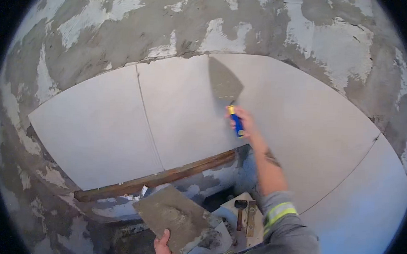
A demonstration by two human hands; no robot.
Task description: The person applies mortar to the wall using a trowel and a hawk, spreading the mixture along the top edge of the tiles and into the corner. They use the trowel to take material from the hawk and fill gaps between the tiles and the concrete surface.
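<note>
From the head camera, the right hand (241,119) is clenched round the blue handle of a putty knife (227,89), its blade flat against the big wall tile (303,127) near the tile's top edge. The knife looks light, its blade thin and springy; the handle is the place to hold it. The left hand (164,248) grips a mortar board (176,219) by its lower edge; loaded with wet mortar, it probably sits heavy and slippery.

A putty knife (225,85) with a blue and yellow handle pointed upward, its mortar-smeared blade flat against pale wall tile. Lower down, a square board (174,218) carried grey mortar, tilted.
</note>
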